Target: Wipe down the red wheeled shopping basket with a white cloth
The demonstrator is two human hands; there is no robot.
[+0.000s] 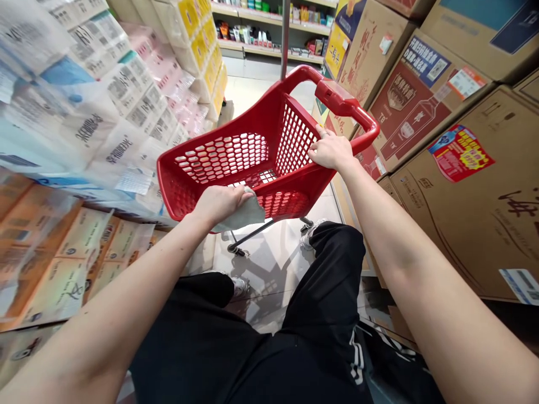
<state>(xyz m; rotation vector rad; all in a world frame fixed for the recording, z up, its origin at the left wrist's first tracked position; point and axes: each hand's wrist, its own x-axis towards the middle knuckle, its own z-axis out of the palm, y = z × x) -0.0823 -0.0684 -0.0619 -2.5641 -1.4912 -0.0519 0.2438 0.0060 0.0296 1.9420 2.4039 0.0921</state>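
A red plastic shopping cart (303, 188) stands in front of me, turned so that its push handle (337, 100) is at the upper right. The basket has walls with rows of holes, and I see nothing lying inside. My left hand (221, 203) is closed on a pale grey-green cloth (246, 214) at the basket's near rim. Part of the cloth hangs down over the outer side. At the rear corner of the basket, just below the handle, my right hand (332, 148) is wrapped over the red rim. Its fingertips rest toward the inside.
Stacks of wrapped tissue packs (126, 106) rise on the left, with orange packs (84, 258) lower down. Cardboard cartons (446, 196) are piled on the right. Beyond a metal pole (285, 39) are shelves of small goods (256, 36). Tiled floor (269, 292) lies below the cart.
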